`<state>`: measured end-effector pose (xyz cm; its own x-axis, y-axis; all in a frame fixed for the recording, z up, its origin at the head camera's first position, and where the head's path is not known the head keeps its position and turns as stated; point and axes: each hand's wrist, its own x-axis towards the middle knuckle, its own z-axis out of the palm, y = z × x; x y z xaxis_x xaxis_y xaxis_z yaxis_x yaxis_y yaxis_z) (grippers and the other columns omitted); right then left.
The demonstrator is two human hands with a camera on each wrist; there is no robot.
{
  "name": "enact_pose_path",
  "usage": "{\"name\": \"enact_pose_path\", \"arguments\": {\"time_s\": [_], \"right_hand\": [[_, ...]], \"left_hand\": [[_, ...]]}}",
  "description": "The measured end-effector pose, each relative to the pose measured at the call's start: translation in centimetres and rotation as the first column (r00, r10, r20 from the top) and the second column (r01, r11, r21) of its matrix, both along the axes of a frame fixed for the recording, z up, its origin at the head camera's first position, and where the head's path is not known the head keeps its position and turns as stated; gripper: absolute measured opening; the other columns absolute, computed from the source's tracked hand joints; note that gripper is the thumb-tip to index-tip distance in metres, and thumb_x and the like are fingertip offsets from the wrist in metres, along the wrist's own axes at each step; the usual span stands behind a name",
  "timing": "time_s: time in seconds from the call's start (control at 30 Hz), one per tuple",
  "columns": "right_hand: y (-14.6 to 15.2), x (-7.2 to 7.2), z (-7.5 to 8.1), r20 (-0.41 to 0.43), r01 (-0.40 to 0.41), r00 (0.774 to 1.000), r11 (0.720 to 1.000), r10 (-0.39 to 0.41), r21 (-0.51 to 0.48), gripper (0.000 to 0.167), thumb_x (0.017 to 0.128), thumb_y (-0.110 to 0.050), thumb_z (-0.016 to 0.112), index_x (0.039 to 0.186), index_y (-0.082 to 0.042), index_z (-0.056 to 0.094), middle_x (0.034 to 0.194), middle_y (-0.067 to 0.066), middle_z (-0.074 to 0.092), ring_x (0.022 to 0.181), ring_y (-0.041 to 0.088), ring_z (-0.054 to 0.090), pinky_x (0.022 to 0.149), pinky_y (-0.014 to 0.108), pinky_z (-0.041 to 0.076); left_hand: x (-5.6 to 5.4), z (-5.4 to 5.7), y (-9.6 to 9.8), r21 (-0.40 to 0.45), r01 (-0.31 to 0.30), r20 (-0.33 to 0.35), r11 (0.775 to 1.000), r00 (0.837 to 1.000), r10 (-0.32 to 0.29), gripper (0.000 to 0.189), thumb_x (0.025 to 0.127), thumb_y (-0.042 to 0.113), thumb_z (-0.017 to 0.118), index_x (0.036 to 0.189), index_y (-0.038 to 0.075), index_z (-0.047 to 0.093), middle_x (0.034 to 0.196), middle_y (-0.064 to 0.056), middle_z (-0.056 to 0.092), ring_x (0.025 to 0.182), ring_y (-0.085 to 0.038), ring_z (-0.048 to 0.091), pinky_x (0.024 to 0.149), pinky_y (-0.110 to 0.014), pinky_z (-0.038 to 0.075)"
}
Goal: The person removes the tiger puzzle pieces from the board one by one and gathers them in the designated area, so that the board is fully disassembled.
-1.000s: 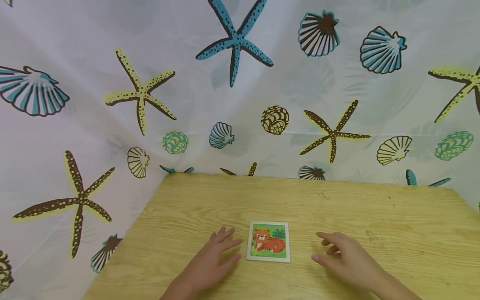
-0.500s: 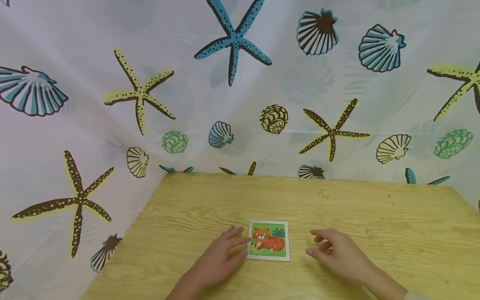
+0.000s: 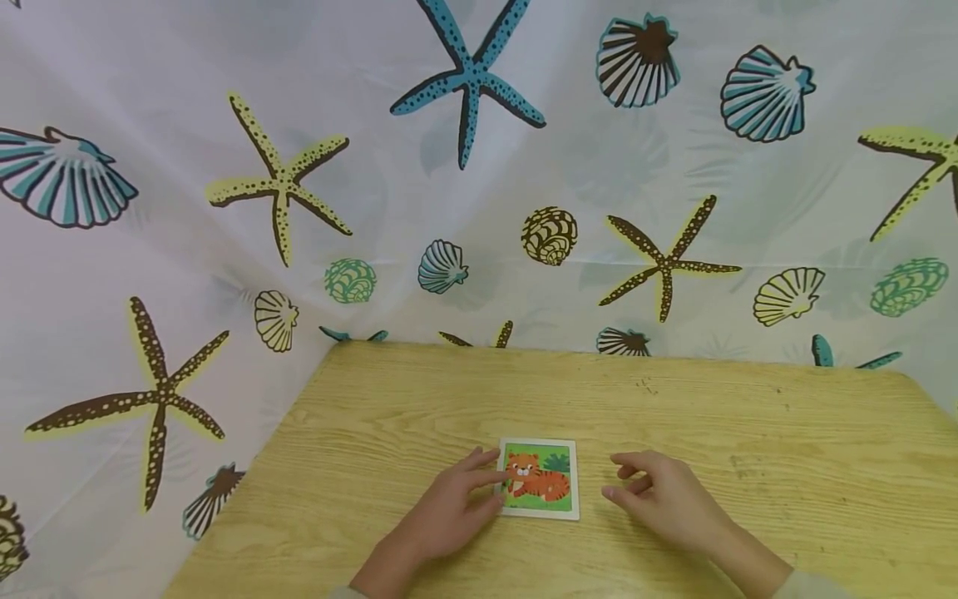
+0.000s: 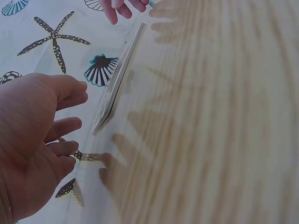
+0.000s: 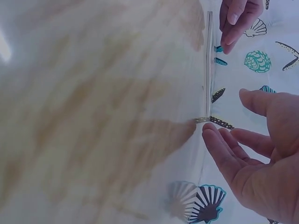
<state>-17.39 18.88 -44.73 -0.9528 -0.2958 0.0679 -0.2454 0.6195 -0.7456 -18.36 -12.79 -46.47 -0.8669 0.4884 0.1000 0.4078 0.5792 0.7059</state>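
A square picture board (image 3: 545, 491) with a white border lies flat on the wooden table, showing an orange tiger on green. Whether it is a puzzle I cannot tell. My left hand (image 3: 454, 509) hovers at its left side, the fingertips overlapping that edge in the head view. In the left wrist view, a gap shows between this hand (image 4: 30, 144) and the thin board (image 4: 120, 77); the fingers are loosely bent and hold nothing. To the right of the board, my right hand (image 3: 669, 497) is held apart from it, thumb and fingers spread, as the right wrist view of the hand (image 5: 261, 161) confirms.
The wood-grain table (image 3: 419, 399) extends around the board on all sides. A white cloth (image 3: 509, 175) printed with starfish and shells hangs behind the table and along its left side.
My left hand has moved right until its fingertips overlap the board's left edge in view. My right hand has shifted left, closer to the board. The board has stayed put.
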Motion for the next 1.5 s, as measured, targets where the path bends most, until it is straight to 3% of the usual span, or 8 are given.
{"name": "enact_pose_path", "arguments": {"time_s": [0.37,0.6,1.07,1.3,1.5], "right_hand": [[-1.9,-1.2,0.4,0.043,0.041,0.998,0.999,-0.042,0.025,0.045,0.090,-0.029,0.075,0.125,0.000,0.067,0.108,0.011,0.072,0.083,0.011,0.069,0.066,0.023,0.058],[-3.7,-1.6,0.6,0.046,0.066,0.997,0.997,-0.067,0.037,0.037,0.087,-0.018,0.077,0.118,0.001,0.070,0.103,0.011,0.072,0.082,0.014,0.070,0.069,0.028,0.059],[-5.2,-2.6,0.7,0.052,0.101,0.993,0.992,-0.105,0.073,0.030,0.084,-0.012,0.079,0.111,-0.001,0.072,0.093,0.007,0.070,0.084,0.016,0.068,0.072,0.033,0.058],[-5.9,-3.4,0.5,0.071,0.112,0.990,0.987,-0.121,0.117,0.032,0.081,-0.013,0.081,0.110,-0.001,0.073,0.092,0.005,0.068,0.083,0.015,0.060,0.075,0.034,0.055],[-6.3,-4.0,0.0,0.060,0.095,0.992,0.980,-0.107,0.173,0.038,0.078,-0.017,0.084,0.111,0.000,0.073,0.093,0.006,0.068,0.084,0.016,0.060,0.075,0.036,0.055]], "left_hand": [[-0.6,0.0,1.0,0.013,0.008,-0.020,1.000,1.000,-0.008,0.026,0.101,0.025,0.061,0.121,0.014,0.073,0.151,-0.018,0.048,0.146,-0.046,0.032,0.115,-0.065,0.033],[-1.0,-0.3,1.6,-0.003,0.031,0.027,1.000,0.999,-0.031,0.029,0.101,0.025,0.061,0.125,0.013,0.071,0.156,-0.014,0.042,0.149,-0.043,0.029,0.117,-0.062,0.031],[-1.7,-0.3,2.0,-0.014,0.063,0.052,0.998,0.997,-0.063,0.031,0.101,0.026,0.059,0.125,0.010,0.072,0.155,-0.014,0.044,0.149,-0.043,0.029,0.118,-0.061,0.031],[-1.9,-0.2,2.4,-0.036,0.101,0.062,0.994,0.993,-0.098,0.028,0.101,0.027,0.061,0.122,0.014,0.073,0.157,-0.011,0.042,0.152,-0.041,0.023,0.119,-0.060,0.030],[-2.1,-0.3,2.9,-0.006,0.123,0.069,0.992,0.990,-0.122,0.028,0.101,0.026,0.060,0.123,0.013,0.073,0.156,-0.006,0.043,0.153,-0.036,0.023,0.119,-0.058,0.030]]}}
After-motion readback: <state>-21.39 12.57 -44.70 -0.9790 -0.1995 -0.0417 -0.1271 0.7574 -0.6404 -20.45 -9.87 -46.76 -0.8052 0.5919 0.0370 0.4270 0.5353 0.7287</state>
